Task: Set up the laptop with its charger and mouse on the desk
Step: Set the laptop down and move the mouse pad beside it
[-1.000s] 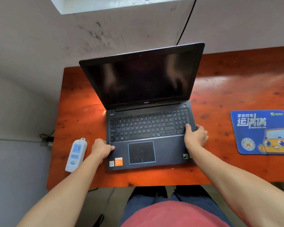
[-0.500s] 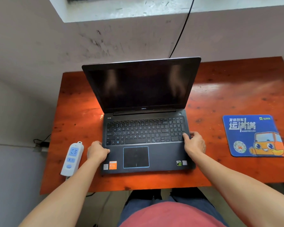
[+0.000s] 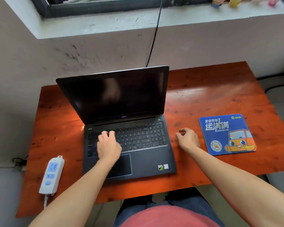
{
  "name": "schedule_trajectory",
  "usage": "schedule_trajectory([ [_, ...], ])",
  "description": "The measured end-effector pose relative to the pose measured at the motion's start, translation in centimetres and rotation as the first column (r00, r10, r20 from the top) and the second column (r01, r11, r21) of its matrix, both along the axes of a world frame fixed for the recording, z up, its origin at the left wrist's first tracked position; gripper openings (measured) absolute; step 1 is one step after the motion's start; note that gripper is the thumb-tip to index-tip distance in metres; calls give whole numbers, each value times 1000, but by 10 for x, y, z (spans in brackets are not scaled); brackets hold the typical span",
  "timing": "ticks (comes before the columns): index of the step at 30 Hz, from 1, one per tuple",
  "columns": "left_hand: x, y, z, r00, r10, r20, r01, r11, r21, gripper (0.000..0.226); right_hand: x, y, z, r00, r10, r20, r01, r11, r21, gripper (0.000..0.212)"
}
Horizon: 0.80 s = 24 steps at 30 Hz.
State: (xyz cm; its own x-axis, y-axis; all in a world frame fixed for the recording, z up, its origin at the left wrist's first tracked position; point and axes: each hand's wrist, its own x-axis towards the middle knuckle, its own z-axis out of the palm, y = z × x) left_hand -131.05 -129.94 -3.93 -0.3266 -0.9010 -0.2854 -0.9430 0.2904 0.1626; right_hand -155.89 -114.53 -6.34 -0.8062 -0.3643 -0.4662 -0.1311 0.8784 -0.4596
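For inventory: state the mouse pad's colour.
The mouse pad is blue with an orange cartoon truck; head view.

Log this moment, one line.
laptop open, screen dark | left hand on keyboard | right hand empty, beside mousepad | power strip unused | charger, mouse unseen

Soft daylight comes down from the window (image 3: 105, 4) at the top; pale sheen on the desk (image 3: 203, 89), ghostly reflections in the dark laptop screen (image 3: 115, 95), and the edges bend and blur.
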Motion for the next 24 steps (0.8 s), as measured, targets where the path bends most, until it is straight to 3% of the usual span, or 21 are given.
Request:
schedule_trajectory([
  [4, -86, 43, 10, 963, -187, -192, 213, 969, 125, 36, -73, 42, 12, 992, -119, -40, 119, 993, 1, 32],
  [7, -142, 80, 11, 944, -191, -268, 257, 936, 239, 31, -128, 83, 17, 974, -218, -68, 220, 975, 25, 34],
  [12, -219, 136, 0, 943, 39, -330, 133, 866, 482, 27, -201, 132, 13, 953, -289, -89, 297, 950, 96, 41],
  [16, -260, 171, -23, 903, 337, -268, -50, 699, 713, 18, -232, 150, 0, 962, -259, -82, 270, 944, 187, 52],
  [19, -274, 190, -48, 829, 513, -223, -170, 610, 774, 21, -246, 157, -9, 965, -264, -9, 261, 950, 169, 56],
  [24, -281, 202, -32, 756, 617, -219, -234, 566, 790, 19, -243, 153, -11, 980, -150, 131, 144, 988, 55, 24],
])
